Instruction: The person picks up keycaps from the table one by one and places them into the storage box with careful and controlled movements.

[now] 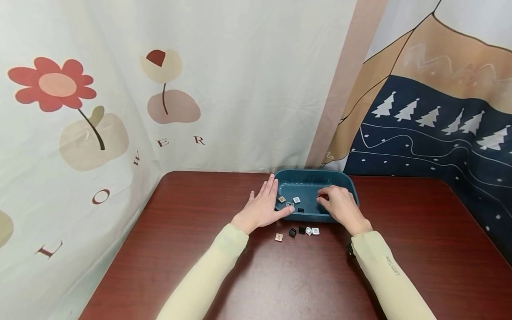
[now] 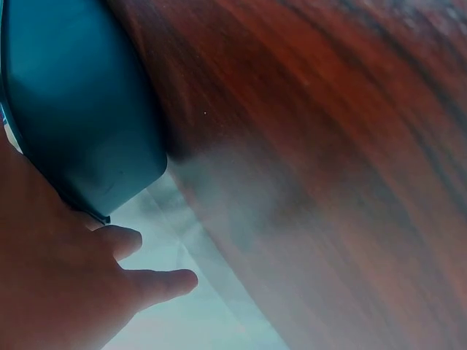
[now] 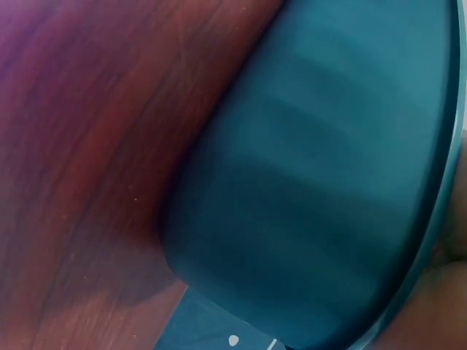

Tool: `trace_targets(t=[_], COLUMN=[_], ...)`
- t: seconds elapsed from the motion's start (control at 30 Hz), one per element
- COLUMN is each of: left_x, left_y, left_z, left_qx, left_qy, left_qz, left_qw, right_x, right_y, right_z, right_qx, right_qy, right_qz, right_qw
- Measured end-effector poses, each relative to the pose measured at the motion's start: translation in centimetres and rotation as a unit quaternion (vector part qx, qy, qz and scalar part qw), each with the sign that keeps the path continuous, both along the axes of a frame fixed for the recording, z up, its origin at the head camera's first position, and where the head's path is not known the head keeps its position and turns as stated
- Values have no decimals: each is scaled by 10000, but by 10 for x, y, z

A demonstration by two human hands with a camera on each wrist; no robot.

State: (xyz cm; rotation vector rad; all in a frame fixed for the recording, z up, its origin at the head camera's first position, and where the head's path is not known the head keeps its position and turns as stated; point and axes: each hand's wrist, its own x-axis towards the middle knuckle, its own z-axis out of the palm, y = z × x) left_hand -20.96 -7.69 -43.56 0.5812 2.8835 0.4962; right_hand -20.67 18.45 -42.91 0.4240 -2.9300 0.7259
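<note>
At the far left hangs a pale curtain (image 1: pixel 248 89) with a red flower (image 1: pixel 58 84) printed on it, behind a brown desk (image 1: pixel 180 266). The left hand (image 1: pixel 264 206) comes next, its fingers straight and spread, lying along the left end of a blue tray (image 1: pixel 316 218) with the thumb reaching over the near rim; it grips no block. The tray sits at the far edge of the desk, open side up, its long axis running left to right, roughly parallel to that edge. Inside, toward its left end, lie a tan block (image 1: pixel 282 199), a patterned block (image 1: pixel 290 205) partly behind the thumb, a white block (image 1: pixel 296 200) and a black block (image 1: pixel 301 210). On the desk in front of the tray, a loose row also runs left to right: a peach block (image 1: pixel 279 238) set apart, a tilted dark block (image 1: pixel 292 232), then a flat black piece, a tipped white piece and a square white piece (image 1: pixel 315 231) close together. The right hand (image 1: pixel 340 202) reaches over the tray's right part, fingers bent downward and narrow; whether they pinch anything cannot be told. Farthest right is a navy curtain (image 1: pixel 424 142) with white trees.
</note>
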Motion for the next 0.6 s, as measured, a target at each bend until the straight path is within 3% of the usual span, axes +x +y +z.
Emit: trace_targets(t=[0.27, 0.6], left_x=[0, 0], left_y=[1, 1], left_z=[1, 0], left_qx=[11, -28], left_qy=[-35, -24], left_qz=[-29, 23], left_qw=[10000, 10000], right_x=[4, 33], right_y=[1, 7], right_z=[2, 9], right_qx=[-28, -227], right_qy=[-273, 746], right_qz=[-78, 255], right_qw=[9996, 9966])
